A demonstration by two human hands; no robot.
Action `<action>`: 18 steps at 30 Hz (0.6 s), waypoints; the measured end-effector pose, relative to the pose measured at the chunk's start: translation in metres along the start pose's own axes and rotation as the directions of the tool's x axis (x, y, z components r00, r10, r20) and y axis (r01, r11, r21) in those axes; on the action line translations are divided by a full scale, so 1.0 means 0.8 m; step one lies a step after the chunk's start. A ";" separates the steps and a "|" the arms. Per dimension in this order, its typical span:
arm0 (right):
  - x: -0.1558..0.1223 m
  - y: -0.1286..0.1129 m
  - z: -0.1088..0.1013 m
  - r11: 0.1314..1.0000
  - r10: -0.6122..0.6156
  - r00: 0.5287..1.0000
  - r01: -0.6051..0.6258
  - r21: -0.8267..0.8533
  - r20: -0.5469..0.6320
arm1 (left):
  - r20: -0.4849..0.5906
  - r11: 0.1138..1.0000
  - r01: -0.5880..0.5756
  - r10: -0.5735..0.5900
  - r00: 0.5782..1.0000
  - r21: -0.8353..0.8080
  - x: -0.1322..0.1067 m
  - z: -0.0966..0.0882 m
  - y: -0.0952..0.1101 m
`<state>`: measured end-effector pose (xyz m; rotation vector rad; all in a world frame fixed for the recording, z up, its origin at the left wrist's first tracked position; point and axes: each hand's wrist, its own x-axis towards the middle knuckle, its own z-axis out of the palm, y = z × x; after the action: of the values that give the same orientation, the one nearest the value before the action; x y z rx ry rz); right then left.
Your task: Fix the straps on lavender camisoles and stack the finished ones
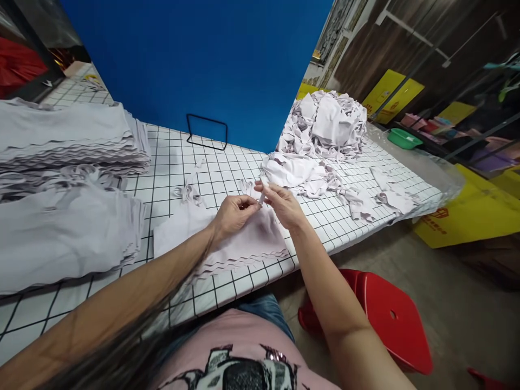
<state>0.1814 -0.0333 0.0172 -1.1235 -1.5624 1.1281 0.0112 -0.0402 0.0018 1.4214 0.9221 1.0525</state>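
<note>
My left hand point(233, 214) and my right hand point(282, 203) meet over a small stack of pale lilac fabric pieces point(227, 244) near the front edge of the white gridded table point(170, 162). Both hands are closed in a pinch. Between their fingertips they hold a small pale strip of fabric point(261, 196) just above the stack. A loose knotted scrap point(189, 193) lies just beyond my left hand.
Tall stacks of folded pale fabric point(65, 141) fill the left of the table, a heap of cut pieces point(325, 127) the far right. A black wire stand point(207, 131) stands before a blue wall. A red stool point(385, 314), yellow boxes point(467, 216) and a green bowl point(403, 138) lie right.
</note>
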 end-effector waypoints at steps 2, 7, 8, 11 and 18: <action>0.019 0.004 -0.003 0.993 -0.048 0.999 0.048 -0.109 0.000 | -0.054 1.000 0.019 -0.020 0.998 -0.023 0.006 -0.005 -0.002; 0.035 0.018 0.006 0.863 -0.189 0.965 0.076 -0.499 -0.181 | -0.185 0.996 0.084 -0.077 0.980 0.033 0.013 -0.017 -0.007; 0.033 0.018 0.010 0.829 -0.257 0.949 0.117 -0.547 -0.185 | -0.175 0.993 0.080 -0.063 0.983 0.088 0.013 -0.019 -0.007; 0.022 0.010 0.018 0.762 -0.349 0.935 0.320 -0.563 0.059 | -0.124 0.959 0.028 0.008 0.992 0.283 0.011 -0.024 -0.002; 0.021 0.013 0.004 0.801 -0.262 0.914 0.385 -0.459 0.310 | -0.039 0.892 0.034 -0.019 0.999 0.451 0.003 -0.036 0.014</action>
<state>0.1767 -0.0158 0.0085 -1.0134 -2.2338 0.6326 -0.0155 -0.0301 0.0137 1.7687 1.2662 0.8736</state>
